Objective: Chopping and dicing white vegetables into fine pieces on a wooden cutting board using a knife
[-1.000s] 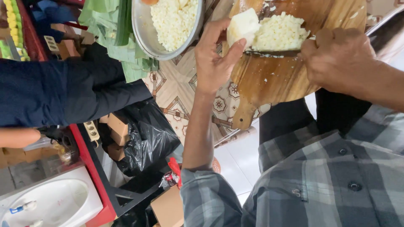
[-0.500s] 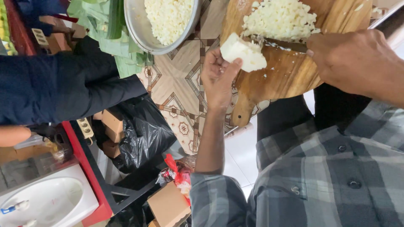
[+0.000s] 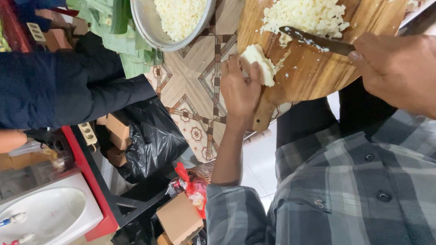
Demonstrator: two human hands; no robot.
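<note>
My left hand [image 3: 238, 88] grips a white soft block [image 3: 259, 63] and presses it on the near left edge of a round wooden cutting board [image 3: 318, 75]. My right hand [image 3: 397, 68] holds a knife [image 3: 313, 40] by the handle. Its smeared blade points left, just above the block and below a pile of diced white pieces [image 3: 306, 16] on the board. A metal bowl [image 3: 150, 31] with more diced white pieces stands to the left on the patterned tabletop [image 3: 200, 86].
Another person's dark blue sleeve [image 3: 54, 95] reaches in from the left, beside folded green leaves [image 3: 120, 34]. Below the table are a black plastic bag [image 3: 152, 140], cardboard boxes [image 3: 179, 218], a red frame [image 3: 93, 181] and a white basin [image 3: 43, 213].
My left hand has brought the white block down from the air onto the board's near edge. The knife has slid off the diced pile toward the block.
</note>
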